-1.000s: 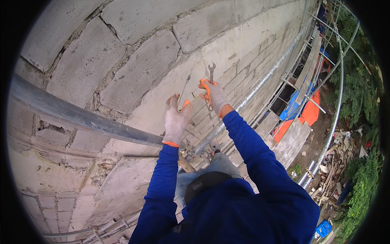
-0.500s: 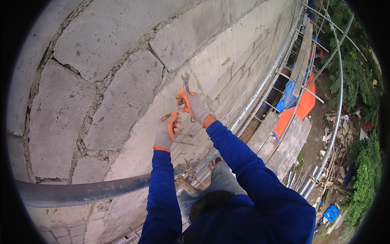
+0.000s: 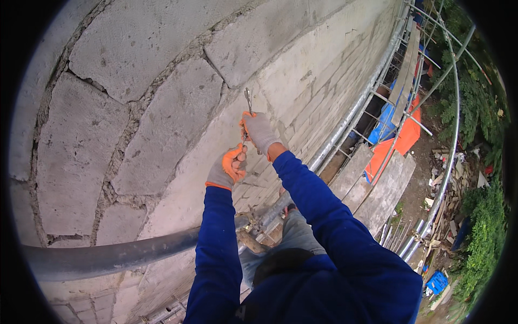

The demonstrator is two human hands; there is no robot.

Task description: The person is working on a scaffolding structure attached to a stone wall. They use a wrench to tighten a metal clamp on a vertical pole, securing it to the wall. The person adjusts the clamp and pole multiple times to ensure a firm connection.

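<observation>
My right hand (image 3: 260, 131), in a grey glove with orange on the palm side, is closed around a metal wrench (image 3: 248, 98). The wrench's jaw end sticks up past the fingers and is seen nearly edge-on. Just below and to the left, my left hand (image 3: 229, 167) wears a matching glove, its fingers curled in a pinch. Between the two hands shows a small metal piece (image 3: 245, 142); its kind is too small to tell, and my fingers cover most of it. Both hands are in front of the grey block wall (image 3: 178, 129).
A thick metal scaffold pipe (image 3: 118, 256) crosses at the lower left, and another runs along the wall. On the right are scaffold planks (image 3: 386, 189), an orange sheet (image 3: 406, 137) and a blue tarp (image 3: 384, 121). Far below lie debris (image 3: 445, 200) and green plants (image 3: 483, 237).
My left hand has moved slightly right and up, closer to the right hand. The wrench has turned from showing its open jaw to nearly edge-on.
</observation>
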